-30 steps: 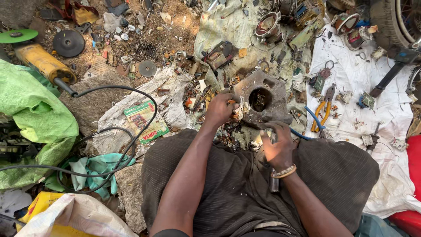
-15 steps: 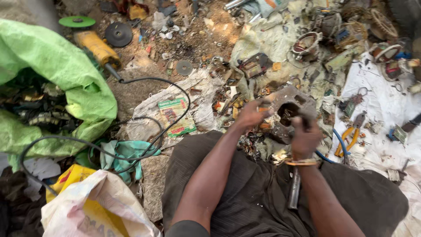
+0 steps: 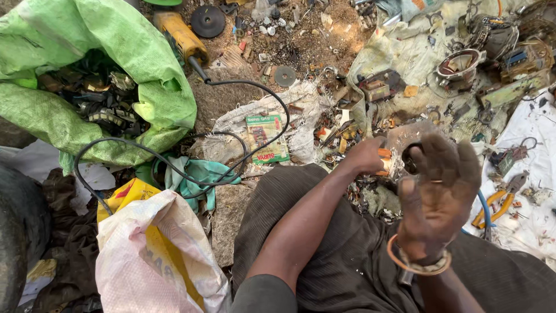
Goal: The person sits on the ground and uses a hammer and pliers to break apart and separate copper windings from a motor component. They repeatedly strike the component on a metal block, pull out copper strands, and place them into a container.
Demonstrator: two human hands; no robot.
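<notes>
I sit on the ground with scrap metal in front of my knees. My left hand (image 3: 366, 155) reaches forward and closes on a small orange piece (image 3: 384, 163) at the edge of a grey metal housing (image 3: 405, 136), which is largely hidden. My right hand (image 3: 441, 194) is raised close to the camera in front of that housing. It is dirty, its fingers are spread, and nothing shows in it. An orange band circles its wrist. A dark metal object (image 3: 405, 276) lies on my lap just below that wrist.
A green sack (image 3: 145, 64) of dark metal parts lies at the left. A yellow angle grinder (image 3: 179, 35) trails a black cable (image 3: 255, 87). A white-and-yellow sack (image 3: 156, 255) is near left. Yellow-handled pliers (image 3: 499, 203) lie on a white cloth (image 3: 538, 133) at the right, and a motor stator (image 3: 460, 64) beyond.
My right hand has lifted off the housing toward the camera and no longer grips the dark tool. The view has swung left and closer. My left hand stays at the housing.
</notes>
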